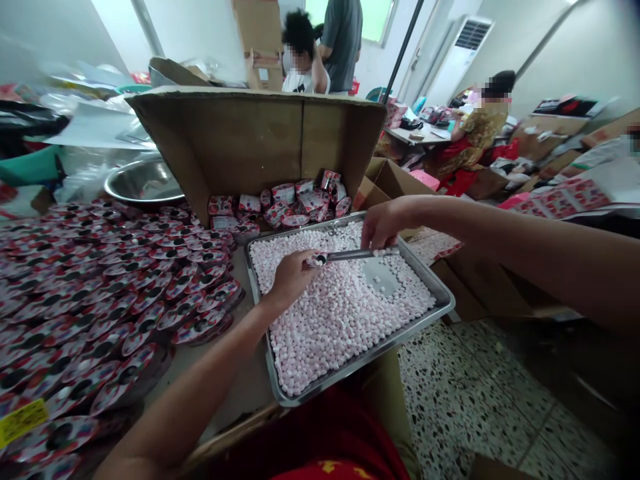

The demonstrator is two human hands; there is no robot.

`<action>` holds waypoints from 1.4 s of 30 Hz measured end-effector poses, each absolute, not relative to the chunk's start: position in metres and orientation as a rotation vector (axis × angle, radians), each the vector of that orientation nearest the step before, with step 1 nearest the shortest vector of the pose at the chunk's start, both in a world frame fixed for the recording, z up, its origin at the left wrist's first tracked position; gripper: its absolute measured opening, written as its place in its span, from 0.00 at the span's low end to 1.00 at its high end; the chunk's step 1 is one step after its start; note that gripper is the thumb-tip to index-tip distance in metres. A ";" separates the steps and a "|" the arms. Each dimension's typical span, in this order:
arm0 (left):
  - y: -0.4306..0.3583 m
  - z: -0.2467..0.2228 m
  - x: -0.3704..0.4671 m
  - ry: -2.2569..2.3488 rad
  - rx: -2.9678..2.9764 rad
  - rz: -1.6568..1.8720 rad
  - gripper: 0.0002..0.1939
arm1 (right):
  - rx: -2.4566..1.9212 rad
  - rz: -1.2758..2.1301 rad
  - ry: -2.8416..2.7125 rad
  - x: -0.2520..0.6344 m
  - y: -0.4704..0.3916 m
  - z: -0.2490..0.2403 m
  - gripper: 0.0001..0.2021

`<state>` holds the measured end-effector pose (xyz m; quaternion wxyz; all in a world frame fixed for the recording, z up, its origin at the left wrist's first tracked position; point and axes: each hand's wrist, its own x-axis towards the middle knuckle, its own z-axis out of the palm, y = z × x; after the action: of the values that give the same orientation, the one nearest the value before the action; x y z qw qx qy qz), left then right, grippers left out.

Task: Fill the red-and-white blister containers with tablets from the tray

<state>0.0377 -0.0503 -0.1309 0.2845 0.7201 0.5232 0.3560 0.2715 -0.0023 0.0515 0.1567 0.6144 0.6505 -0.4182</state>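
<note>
The pellets [320,320] mix white and pale pink against the silver-grey tray [445,303]. The strip [350,255] is grey; the held pack [319,260] shows a dark opening. The packs [200,325] repeat busy red, white and pinkish prints around dark centres. A yellow label [23,421] carries black marks. The box [230,133] is plain brown, the floor [450,393] pale with dark and brown speckles, the red garment [320,463] dotted with yellow motifs.
</note>
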 end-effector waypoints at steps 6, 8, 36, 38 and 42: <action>-0.057 -0.158 0.061 1.516 1.567 1.270 0.20 | 1.950 -0.335 2.054 0.345 -0.065 -0.030 0.10; -0.062 -0.171 0.088 1.544 1.466 1.370 0.20 | 1.977 -0.181 2.081 0.345 -0.090 -0.070 0.12; -0.050 -0.136 0.053 1.263 1.851 1.215 0.20 | 1.738 -1.563 2.066 0.308 -0.022 -0.016 0.08; -0.053 -0.139 0.052 1.245 1.869 1.163 0.19 | 1.665 -1.433 2.044 0.298 -0.013 0.001 0.07; -0.054 -0.143 0.053 1.245 1.879 1.100 0.19 | 1.615 -1.235 1.962 0.280 -0.003 0.026 0.05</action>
<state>0.0531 -0.0538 -0.1427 0.3112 0.7119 0.4717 0.4169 0.2802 -0.0027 0.0265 0.1577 0.5645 0.6857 -0.4316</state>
